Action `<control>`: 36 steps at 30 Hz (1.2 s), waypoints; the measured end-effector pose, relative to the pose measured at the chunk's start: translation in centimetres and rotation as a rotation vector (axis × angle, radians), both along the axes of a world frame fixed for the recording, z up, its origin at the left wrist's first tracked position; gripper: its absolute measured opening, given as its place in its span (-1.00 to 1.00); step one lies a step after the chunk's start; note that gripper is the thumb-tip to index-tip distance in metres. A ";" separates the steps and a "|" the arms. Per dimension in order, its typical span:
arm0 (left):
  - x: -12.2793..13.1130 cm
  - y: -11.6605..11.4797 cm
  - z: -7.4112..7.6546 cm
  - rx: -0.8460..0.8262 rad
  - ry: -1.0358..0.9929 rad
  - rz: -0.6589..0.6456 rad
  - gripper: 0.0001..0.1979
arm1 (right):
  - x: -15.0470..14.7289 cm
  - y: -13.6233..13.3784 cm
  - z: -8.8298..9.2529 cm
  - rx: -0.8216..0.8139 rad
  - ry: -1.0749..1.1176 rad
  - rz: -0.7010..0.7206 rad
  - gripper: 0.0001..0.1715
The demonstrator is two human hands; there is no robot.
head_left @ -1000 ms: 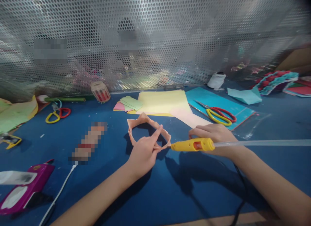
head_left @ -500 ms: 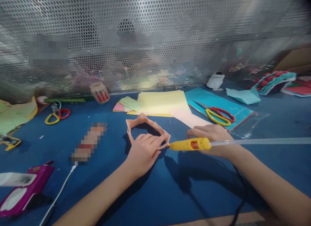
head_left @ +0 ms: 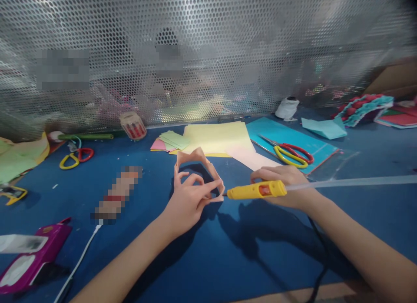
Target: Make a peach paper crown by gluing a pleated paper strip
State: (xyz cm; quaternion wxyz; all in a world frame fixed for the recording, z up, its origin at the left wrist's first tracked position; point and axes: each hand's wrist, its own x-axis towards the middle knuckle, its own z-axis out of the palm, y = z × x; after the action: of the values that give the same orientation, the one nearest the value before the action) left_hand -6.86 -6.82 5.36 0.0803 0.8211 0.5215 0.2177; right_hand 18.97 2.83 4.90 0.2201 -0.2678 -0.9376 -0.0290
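Paper ring [head_left: 194, 156] is pinched between left-hand fingers [head_left: 211, 188].

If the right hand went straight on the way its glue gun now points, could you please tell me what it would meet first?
Most likely the peach paper ring: the tip of the yellow glue gun in the right hand is at or very near its right edge, though contact is unclear.

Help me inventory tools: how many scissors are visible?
2: one pair of scissors on the blue sheet, another pair by the green rod. Others may be hidden.
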 end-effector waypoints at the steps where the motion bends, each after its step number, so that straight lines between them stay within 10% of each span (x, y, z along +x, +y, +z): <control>1: -0.1 0.0 0.1 -0.014 -0.008 -0.016 -0.48 | 0.0 -0.1 0.1 -0.013 0.002 0.015 -0.82; 18: 0.2 -0.1 0.3 -0.034 0.031 -0.057 -0.86 | -0.3 -0.3 -0.3 -0.080 -0.031 0.009 -0.80; 36: 0.6 0.1 -0.6 0.079 0.044 -0.030 -0.71 | -1.8 -1.4 -0.3 -0.144 -0.082 -0.001 -0.81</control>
State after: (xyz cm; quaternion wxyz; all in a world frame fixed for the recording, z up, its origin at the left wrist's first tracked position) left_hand -6.31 -6.77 4.76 0.0393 0.8359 0.5019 0.2187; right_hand 17.21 1.46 4.55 0.1618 -0.2819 -0.9453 0.0273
